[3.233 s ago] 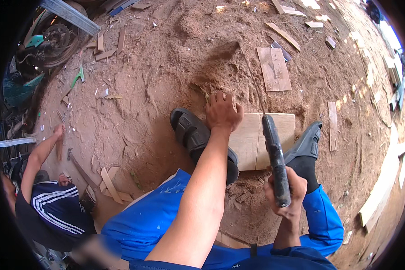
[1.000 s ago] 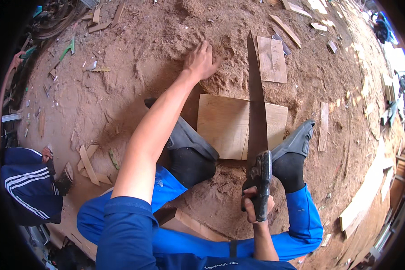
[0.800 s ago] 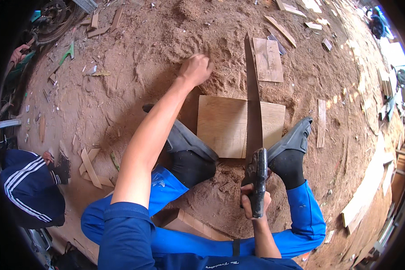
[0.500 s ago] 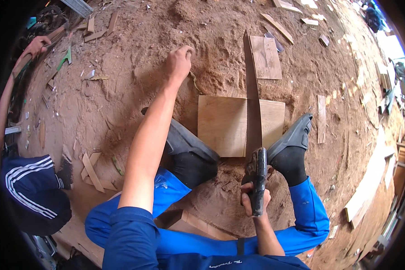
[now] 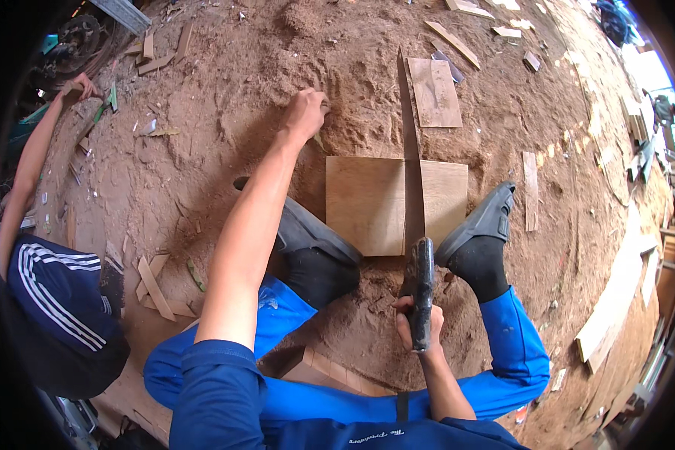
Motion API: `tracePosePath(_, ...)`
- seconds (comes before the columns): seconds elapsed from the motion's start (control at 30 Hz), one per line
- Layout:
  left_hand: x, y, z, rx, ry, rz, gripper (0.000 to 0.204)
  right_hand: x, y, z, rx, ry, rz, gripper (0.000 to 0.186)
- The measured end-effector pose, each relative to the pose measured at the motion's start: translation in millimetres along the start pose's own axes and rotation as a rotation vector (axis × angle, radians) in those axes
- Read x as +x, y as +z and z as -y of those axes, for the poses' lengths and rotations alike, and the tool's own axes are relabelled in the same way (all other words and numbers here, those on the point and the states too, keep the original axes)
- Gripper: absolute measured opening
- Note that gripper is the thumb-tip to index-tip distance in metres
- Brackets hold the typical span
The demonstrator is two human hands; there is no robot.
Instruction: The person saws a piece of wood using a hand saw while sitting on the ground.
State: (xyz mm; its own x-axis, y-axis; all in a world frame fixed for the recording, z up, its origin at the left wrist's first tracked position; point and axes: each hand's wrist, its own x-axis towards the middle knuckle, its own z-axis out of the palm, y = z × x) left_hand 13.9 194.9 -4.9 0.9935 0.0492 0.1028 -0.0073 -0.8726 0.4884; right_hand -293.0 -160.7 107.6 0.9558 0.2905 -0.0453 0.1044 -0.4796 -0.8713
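Note:
A handsaw (image 5: pixel 413 142) with a black handle is in my right hand (image 5: pixel 420 322), its fingers wrapped around the grip. The long blade points away from me across a light plywood board (image 5: pixel 364 202), which lies on the ground between my feet. The blade hides the line between the board's wider left part and narrower right part, so I cannot tell whether they are joined. My left hand (image 5: pixel 305 114) is off the board, above the dirt beyond its far left corner. Its fingers are curled; whatever they hold, if anything, is hidden.
My dark sandals (image 5: pixel 315 232) flank the board. A smaller board (image 5: pixel 435 94) lies beyond it, right of the blade tip. Wood strips (image 5: pixel 530 191) are scattered on the dirt. At the left, another person's arm (image 5: pixel 34 161) reaches forward. Long planks (image 5: pixel 611 300) lie at the right.
My left hand has shifted slightly right and nearer. The saw's handle has moved a little away from me and left. The other person at the left has moved the reaching hand and leaned in.

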Motion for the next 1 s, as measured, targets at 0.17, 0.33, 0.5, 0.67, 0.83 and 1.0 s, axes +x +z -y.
tracePosePath(0.17, -4, -13, -15, -0.099, -0.162, -0.026, 0.017, -1, 0, -3, 0.019, 0.010, -0.012, 0.025)
tracePosePath(0.33, -7, -18, 1, -0.154, -0.156, -0.137, 0.020, -1, 4, -1, 0.072, 0.002, -0.014, 0.024)
tracePosePath(0.5, -21, -5, -19, 0.135, 0.235, -0.203, 0.017, -2, 5, -2, 0.071, 0.013, -0.015, 0.023)
tracePosePath(0.67, -16, 0, -12, 0.000, 0.196, 0.029, 0.031, -4, 10, -2, 0.081, 0.037, -0.018, 0.023)
tracePosePath(0.83, -14, 4, -4, -0.045, 0.171, -0.052, 0.026, -4, 15, 0, 0.050, 0.049, -0.025, 0.023)
tracePosePath(1.0, -9, 0, -3, -0.112, 0.145, -0.135, 0.011, -2, 16, 3, 0.031, 0.026, -0.030, 0.020)
